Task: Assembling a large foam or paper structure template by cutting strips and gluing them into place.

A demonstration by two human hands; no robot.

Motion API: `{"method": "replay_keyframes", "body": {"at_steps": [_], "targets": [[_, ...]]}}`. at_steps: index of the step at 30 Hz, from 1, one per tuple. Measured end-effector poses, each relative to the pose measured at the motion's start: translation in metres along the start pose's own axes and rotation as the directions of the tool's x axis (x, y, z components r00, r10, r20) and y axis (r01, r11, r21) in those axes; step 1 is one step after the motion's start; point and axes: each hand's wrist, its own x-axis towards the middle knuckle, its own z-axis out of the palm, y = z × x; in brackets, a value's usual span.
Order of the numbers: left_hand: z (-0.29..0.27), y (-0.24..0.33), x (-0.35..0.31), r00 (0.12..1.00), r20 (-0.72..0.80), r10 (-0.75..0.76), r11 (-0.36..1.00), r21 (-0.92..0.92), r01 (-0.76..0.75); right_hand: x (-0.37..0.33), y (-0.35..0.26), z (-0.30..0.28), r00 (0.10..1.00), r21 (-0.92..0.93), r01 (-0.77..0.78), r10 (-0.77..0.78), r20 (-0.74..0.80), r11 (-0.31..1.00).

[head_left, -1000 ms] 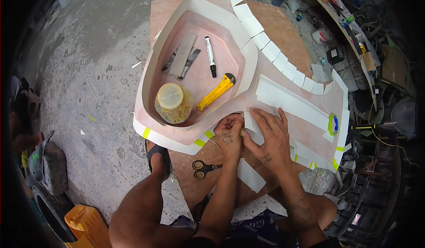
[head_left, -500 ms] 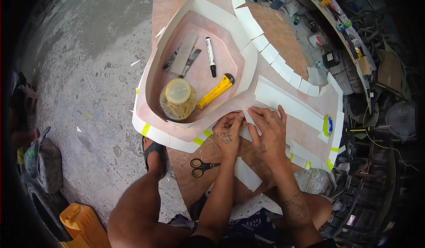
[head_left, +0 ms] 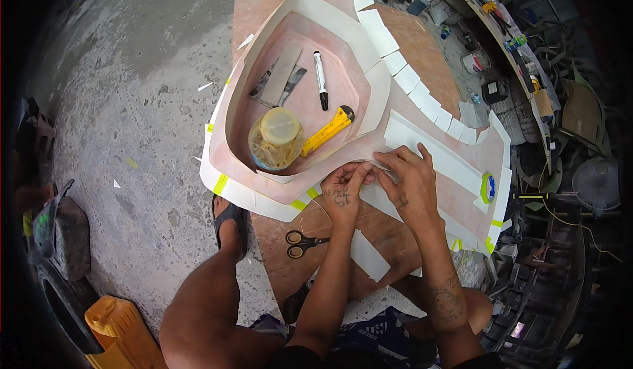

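Observation:
My left hand [head_left: 343, 194] is closed, thumb and forefinger pinched at the near edge of a pinkish moulded panel [head_left: 448, 158]. There it grips a white card strip [head_left: 382, 204] that runs along the edge. Close against it, my right hand [head_left: 412, 184] bends its thumb and forefinger onto the same strip, the other fingers raised over the panel. My fingers partly hide the gripped spot. Yellow-green tape pieces [head_left: 299, 204] fasten other card along the rim. Black-handled scissors [head_left: 300, 244] and a loose white card piece [head_left: 369, 257] lie below my hands.
In the panel's walled recess are a lidded jar [head_left: 277, 141], a yellow utility knife [head_left: 326, 132], a marker [head_left: 320, 79] and a flat grey-brown strip [head_left: 281, 76]. A tape roll [head_left: 488, 188] rests at right. A yellow jerrycan [head_left: 122, 329] stands lower left; a cluttered shelf [head_left: 501, 39] lines the right.
My right thumb and forefinger have drawn in toward my left fingertips at the strip. The recess and its contents appear slightly farther right and higher in view.

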Motion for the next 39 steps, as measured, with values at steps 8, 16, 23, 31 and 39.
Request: {"method": "replay_keyframes", "body": {"at_steps": [8,16,23,31,39], "targets": [[0.0048,-0.0004,0.0002,1.000,-0.015,-0.025,1.000,0.001,0.025,0.0021,0.0026,0.0005,1.000,-0.041,0.029,-0.029,-0.008,0.999],[0.0029,0.0018,0.0011,0.999,0.024,-0.026,1.000,0.003,0.026,0.0012,0.0023,0.0009,1.000,-0.032,0.025,-0.025,-0.016,0.999],[0.0059,-0.0017,0.0015,0.999,-0.008,-0.033,0.999,0.016,0.033,0.0028,0.0041,-0.0003,1.000,-0.019,0.012,-0.012,0.000,1.000],[0.0050,-0.0013,0.0014,1.000,0.003,-0.016,0.999,0.042,0.016,0.0036,0.0026,-0.0015,1.000,0.000,0.022,-0.022,0.012,1.000],[0.0052,-0.0037,0.0020,0.999,0.033,-0.011,0.999,0.038,0.010,0.0010,0.0034,-0.0024,1.000,-0.029,0.007,-0.007,0.027,1.000]]}}
